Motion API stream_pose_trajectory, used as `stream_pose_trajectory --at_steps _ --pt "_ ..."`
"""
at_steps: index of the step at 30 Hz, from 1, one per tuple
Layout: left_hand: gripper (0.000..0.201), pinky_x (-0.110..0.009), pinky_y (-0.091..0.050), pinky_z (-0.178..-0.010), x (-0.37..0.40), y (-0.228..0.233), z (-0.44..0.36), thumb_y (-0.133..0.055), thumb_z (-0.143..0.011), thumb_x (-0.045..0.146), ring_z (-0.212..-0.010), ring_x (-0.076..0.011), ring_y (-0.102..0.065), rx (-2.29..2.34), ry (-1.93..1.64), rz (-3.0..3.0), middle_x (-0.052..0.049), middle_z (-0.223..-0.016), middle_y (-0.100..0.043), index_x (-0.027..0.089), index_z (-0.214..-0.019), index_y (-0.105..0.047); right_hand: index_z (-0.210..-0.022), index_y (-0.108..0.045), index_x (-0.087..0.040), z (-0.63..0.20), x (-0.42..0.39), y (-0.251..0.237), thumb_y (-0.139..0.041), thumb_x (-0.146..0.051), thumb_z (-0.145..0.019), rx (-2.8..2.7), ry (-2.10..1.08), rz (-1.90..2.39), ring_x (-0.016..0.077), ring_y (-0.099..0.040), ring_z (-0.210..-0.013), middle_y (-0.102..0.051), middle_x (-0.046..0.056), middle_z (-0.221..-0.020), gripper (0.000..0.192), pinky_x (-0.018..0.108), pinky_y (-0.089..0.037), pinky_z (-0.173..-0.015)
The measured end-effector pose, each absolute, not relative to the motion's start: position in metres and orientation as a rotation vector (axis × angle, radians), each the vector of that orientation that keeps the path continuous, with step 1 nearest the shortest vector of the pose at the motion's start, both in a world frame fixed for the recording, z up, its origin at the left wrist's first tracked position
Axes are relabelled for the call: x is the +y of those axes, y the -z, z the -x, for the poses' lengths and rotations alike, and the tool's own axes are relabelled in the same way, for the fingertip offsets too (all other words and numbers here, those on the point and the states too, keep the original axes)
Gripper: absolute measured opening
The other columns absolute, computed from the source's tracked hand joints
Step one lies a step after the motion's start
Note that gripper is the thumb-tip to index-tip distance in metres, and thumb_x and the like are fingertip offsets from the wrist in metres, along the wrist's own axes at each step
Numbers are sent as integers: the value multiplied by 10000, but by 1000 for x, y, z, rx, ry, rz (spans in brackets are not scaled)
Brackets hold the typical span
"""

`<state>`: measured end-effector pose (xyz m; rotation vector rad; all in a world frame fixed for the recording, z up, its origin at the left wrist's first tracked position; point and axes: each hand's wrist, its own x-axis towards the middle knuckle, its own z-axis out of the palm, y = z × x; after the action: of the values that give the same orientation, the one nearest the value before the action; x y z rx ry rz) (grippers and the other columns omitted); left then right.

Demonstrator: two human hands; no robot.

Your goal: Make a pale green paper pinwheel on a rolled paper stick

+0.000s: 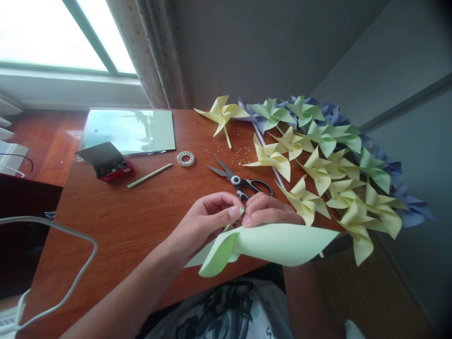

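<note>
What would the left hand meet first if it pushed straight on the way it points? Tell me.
The left hand points right, and its fingertips already meet the right hand over the green paper pinwheel. So the right hand comes first; the scissors lie just beyond, off that line.

Pale green paper pinwheel (pixel 268 245), half-folded, at table edge

One pair of scissors (pixel 243 181) lies at the counter's centre. One tape roll (pixel 185 158) sits at ten o'clock from it, with one green stick (pixel 150 175) and one open red box (pixel 108 162) farther out at nine. One sheet pad (pixel 129 131) lies at eleven. Finished pinwheels pile up at two o'clock (overlapping, so roughly): about nine yellow (pixel 270 157), five green (pixel 271 113), several blue (pixel 413 209). Two hands, left (pixel 206 221) and right (pixel 268 212), share one green sheet (pixel 278 242).
</note>
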<state>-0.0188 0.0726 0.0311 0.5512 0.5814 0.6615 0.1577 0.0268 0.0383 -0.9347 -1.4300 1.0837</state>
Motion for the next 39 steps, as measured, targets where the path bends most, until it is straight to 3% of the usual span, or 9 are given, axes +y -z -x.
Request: stream_pose_trajectory --at_steps 12,23,29,39 --pt "136 -175 -434 -556 72 -28 22 -845 -761 270 -605 -95 -583 541 -635 -562 -21 -740 -679 165 -788 -764 -991 -821 -382 -153 27 -40 -713 -393 -903 -1369 -1049 937 201 -655 -708 -689 12 -842 140 331 -505 -630" --pt "104 -169 -456 -570 71 -28 21 -843 -759 228 -625 -91 -594 447 -675 -572 -17 -750 -667 148 -775 -778 -999 -814 -317 -155 23 -39 -690 -340 -929 -1408 -1017 911 191 -649 -750 -670 12 -870 144 322 -505 -673" --pt "90 -162 -461 -591 72 -23 22 -821 -793 230 -649 -85 -603 447 -682 -610 -16 -775 -681 154 -792 -774 -1104 -786 -332 -161 23 -42 -689 -218 -926 -1541 -1027 879 189 -663 -833 -674 6 -929 233 319 -516 -741" --pt "63 -165 -476 -596 71 -26 22 -820 -789 196 -657 -88 -609 421 -694 -597 -16 -768 -667 151 -800 -778 -1015 -804 -301 -156 23 -38 -672 -341 -944 -1447 -1014 916 172 -637 -771 -653 5 -884 155 301 -489 -690"
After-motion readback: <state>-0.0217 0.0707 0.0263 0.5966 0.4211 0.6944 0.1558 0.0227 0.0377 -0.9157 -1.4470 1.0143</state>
